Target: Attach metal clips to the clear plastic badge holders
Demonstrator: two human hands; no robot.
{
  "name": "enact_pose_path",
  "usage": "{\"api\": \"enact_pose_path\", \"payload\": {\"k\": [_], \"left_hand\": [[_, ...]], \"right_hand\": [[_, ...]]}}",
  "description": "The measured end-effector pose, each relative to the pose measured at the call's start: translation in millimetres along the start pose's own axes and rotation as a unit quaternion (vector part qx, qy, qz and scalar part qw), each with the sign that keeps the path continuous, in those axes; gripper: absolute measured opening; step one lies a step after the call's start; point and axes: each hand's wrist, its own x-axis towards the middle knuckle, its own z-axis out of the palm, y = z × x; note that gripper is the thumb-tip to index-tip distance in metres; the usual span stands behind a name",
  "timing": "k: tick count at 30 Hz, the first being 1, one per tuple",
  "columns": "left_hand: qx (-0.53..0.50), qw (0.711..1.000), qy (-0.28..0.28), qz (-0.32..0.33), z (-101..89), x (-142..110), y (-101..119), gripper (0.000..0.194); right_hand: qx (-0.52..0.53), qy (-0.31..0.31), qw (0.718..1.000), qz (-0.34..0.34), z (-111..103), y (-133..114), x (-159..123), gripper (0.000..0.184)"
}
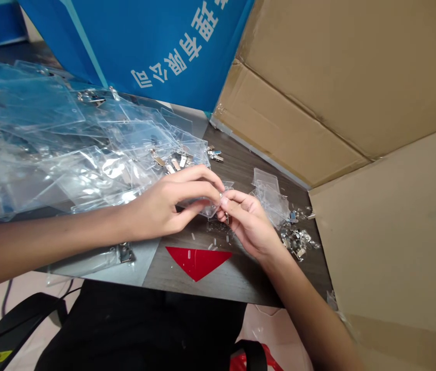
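Observation:
My left hand (187, 198) is closed on a small clear plastic badge holder (211, 210), held just above the dark table. Against its right end my right hand (251, 221) pinches something small; the fingers cover most of it, so I cannot make out what it is. The fingertips of both hands meet there. Beneath them lie several tiny clear plastic bits, some on a red triangle (200, 263). To the right of my right hand are a few clear badge holders (270, 198) and a heap of metal badge clips (297, 242).
A large pile of clear badge holders (40, 103) with metal clips (173, 159) covers the left side. Brown cardboard (295, 134) walls the back and right. A blue printed sheet (156, 41) stands behind. The table's front edge (210, 299) is near my lap.

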Motion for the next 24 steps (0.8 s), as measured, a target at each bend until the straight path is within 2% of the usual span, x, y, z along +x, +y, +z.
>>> {"api": "enact_pose_path", "payload": {"k": [10, 16, 21, 24], "left_hand": [[-0.007, 1.000, 0.016, -0.013, -1.3, 1.2, 0.2, 0.019], [0.037, 0.997, 0.066, -0.021, -2.1, -0.2, 3.2, 0.024], [0.037, 0.994, 0.105, -0.005, -1.8, 1.9, 6.6, 0.025], [0.047, 0.992, 0.116, -0.002, -0.9, 2.9, 7.2, 0.023]], "right_hand": [[0.006, 0.006, 1.000, -0.003, 1.3, 7.2, 1.6, 0.045], [-0.002, 0.002, 1.000, -0.030, -4.4, 3.9, 0.8, 0.030], [-0.091, 0.021, 0.989, -0.110, -2.9, -1.1, -3.4, 0.027], [-0.215, 0.085, 0.951, -0.207, 1.9, 2.0, -7.3, 0.029]]}}
